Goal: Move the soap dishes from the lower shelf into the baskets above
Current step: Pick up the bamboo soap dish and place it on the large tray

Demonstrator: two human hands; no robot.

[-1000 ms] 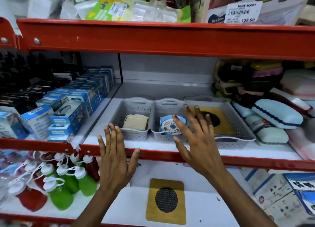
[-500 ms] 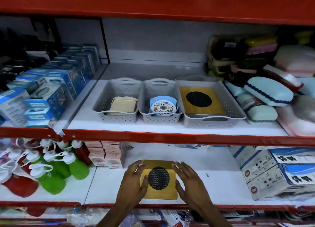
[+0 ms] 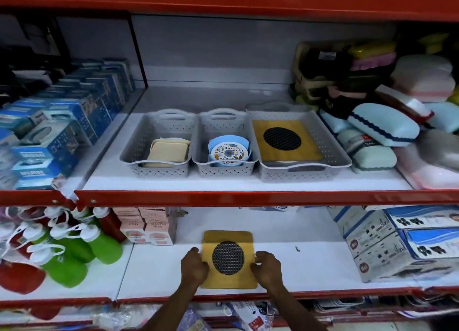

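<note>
A yellow square soap dish with a black mesh oval (image 3: 228,241) lies flat on the lower shelf (image 3: 310,268). My left hand (image 3: 193,268) curls against its left edge and my right hand (image 3: 267,268) against its right edge, fingers bent on it. On the shelf above stand three grey baskets: the left basket (image 3: 131,154) holds a beige soap dish (image 3: 167,151), the middle basket (image 3: 223,124) a blue floral round dish (image 3: 227,151), and the wide right basket (image 3: 330,141) a matching yellow mesh dish (image 3: 283,141).
Green and red bottles (image 3: 82,253) and small pink boxes (image 3: 146,226) crowd the lower shelf's left; printed cartons (image 3: 402,241) sit at its right. Blue boxes (image 3: 62,132) fill the upper left, soap cases (image 3: 382,127) the upper right. A red shelf edge (image 3: 248,197) separates the levels.
Both hands dropped from the upper shelf edge to the lower shelf, then closed in on the yellow dish's two sides, fingers now curled on its edges.
</note>
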